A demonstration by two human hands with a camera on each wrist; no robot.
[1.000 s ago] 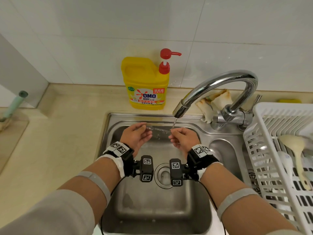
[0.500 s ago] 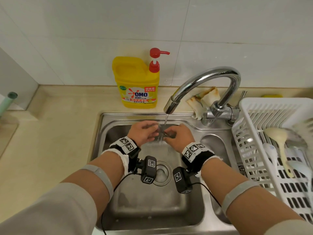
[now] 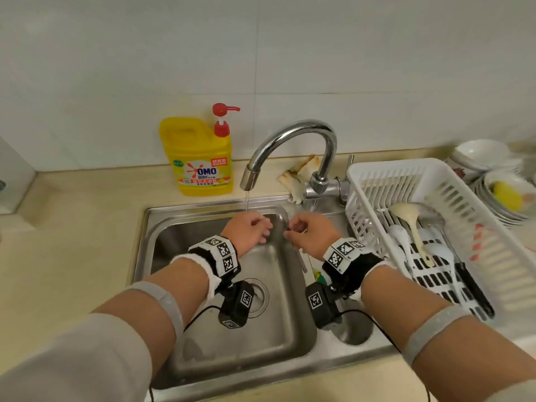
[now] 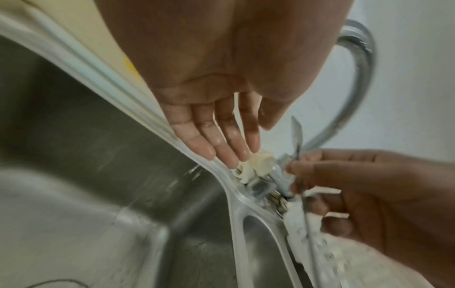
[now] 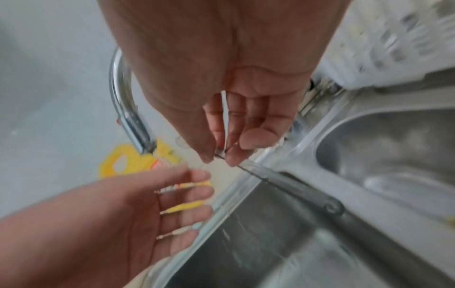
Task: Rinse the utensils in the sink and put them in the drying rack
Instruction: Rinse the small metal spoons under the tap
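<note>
Over the steel sink (image 3: 261, 343), my right hand (image 3: 293, 232) pinches a thin metal utensil (image 3: 302, 262) between thumb and fingertips (image 5: 231, 157). Its handle (image 5: 295, 187) hangs down towards me and its other end (image 4: 296, 134) sticks up above the fingers. My left hand (image 3: 262, 230) is just left of it, fingers (image 4: 221, 144) straight and wet, holding nothing. Water (image 3: 247, 201) runs from the faucet (image 3: 290, 134) behind the left hand. The white drying rack (image 3: 400, 166) on the right holds a cream ladle (image 3: 406, 216), white spoons (image 3: 397, 236) and a black-handled tool (image 3: 472, 288).
A yellow detergent bottle (image 3: 200, 161) stands behind the sink, with a rag (image 3: 298, 175) by the faucet base. Stacked bowls and plates (image 3: 493, 169) sit beyond the rack. A small second basin (image 3: 351, 332) lies between the sink and the rack.
The hands, together on the utensil under the stream, have parted. The left hand has let go and the right hand has moved the utensil right, out of the water.
</note>
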